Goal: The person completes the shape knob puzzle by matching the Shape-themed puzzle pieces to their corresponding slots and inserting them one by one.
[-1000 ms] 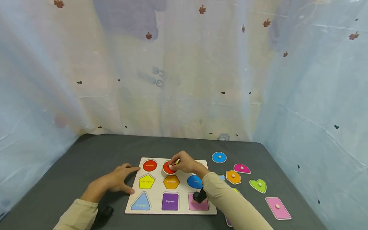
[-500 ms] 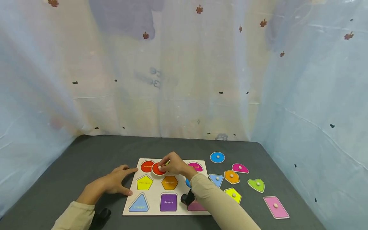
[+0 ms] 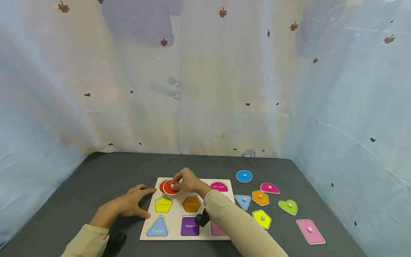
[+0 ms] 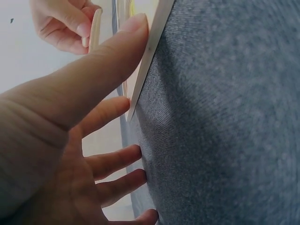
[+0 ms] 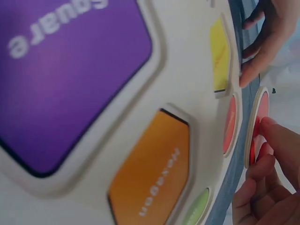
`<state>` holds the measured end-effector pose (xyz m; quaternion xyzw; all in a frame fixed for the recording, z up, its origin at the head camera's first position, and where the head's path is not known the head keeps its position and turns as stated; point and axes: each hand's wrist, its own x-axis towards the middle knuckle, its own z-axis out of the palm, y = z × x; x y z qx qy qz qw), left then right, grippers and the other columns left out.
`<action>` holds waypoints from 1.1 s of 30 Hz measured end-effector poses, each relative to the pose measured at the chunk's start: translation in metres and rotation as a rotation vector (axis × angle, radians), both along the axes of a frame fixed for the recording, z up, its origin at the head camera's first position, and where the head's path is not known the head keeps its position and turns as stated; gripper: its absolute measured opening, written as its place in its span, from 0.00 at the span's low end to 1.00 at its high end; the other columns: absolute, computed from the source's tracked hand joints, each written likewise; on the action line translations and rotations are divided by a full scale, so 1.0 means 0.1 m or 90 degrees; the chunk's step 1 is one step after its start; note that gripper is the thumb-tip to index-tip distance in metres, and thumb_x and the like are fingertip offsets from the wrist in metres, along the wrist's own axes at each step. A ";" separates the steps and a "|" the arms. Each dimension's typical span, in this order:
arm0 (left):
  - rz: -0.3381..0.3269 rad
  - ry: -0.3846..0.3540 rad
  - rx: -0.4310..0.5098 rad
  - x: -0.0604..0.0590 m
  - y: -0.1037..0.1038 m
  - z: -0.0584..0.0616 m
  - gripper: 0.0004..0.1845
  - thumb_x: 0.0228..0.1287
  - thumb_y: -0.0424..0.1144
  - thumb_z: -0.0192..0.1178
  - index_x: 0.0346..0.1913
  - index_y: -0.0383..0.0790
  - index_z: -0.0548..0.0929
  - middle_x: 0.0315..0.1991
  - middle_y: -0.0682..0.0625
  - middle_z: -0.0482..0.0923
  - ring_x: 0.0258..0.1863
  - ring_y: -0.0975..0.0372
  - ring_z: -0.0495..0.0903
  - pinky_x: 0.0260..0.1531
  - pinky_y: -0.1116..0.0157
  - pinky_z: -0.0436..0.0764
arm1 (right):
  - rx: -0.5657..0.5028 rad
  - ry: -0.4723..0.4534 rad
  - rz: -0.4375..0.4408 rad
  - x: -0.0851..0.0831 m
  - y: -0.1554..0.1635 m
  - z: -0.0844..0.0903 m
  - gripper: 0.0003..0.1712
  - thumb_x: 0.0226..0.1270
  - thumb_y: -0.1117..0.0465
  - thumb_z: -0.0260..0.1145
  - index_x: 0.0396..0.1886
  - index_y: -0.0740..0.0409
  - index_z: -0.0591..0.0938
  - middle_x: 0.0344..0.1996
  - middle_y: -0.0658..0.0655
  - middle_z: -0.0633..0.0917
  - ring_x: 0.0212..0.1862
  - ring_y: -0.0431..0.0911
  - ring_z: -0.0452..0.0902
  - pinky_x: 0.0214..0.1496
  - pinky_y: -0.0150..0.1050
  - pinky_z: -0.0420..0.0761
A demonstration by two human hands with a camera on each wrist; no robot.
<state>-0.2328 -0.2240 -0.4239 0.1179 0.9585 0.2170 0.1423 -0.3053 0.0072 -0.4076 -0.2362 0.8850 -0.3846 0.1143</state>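
My right hand (image 3: 190, 181) pinches a red round puzzle piece (image 3: 168, 189) by its small knob. The piece is over the top left of a pale wooden shape board (image 3: 173, 222), overlapping the red "Circular" recess (image 3: 161, 186). In the right wrist view the piece (image 5: 263, 104) stands off the board surface, beside that recess. My left hand (image 3: 131, 202) is spread at the board's left edge. In the left wrist view its thumb (image 4: 123, 42) lies along the board's edge, the index fingertip touches the corner, and the other fingers reach to the grey cloth.
Right of the board lie knobbed pieces: a blue oval (image 3: 244, 176), magenta half round (image 3: 269, 188), orange hexagon (image 3: 260, 198), light blue triangle (image 3: 242, 202), yellow pentagon (image 3: 262, 219), green heart (image 3: 288, 207) and pink rectangle (image 3: 310, 232). A patterned curtain (image 3: 205, 89) hangs behind the grey table.
My right hand has carried the red round piece leftward across the board's top row to the red recess. The left hand keeps its place at the board's edge.
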 end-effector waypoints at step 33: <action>0.000 0.007 -0.011 0.01 0.02 0.03 0.52 0.46 0.52 0.81 0.75 0.45 0.68 0.72 0.29 0.60 0.69 0.34 0.62 0.61 0.30 0.67 | 0.033 -0.011 -0.037 -0.18 -0.29 -0.15 0.04 0.61 0.67 0.75 0.36 0.61 0.91 0.25 0.49 0.81 0.31 0.39 0.71 0.32 0.25 0.72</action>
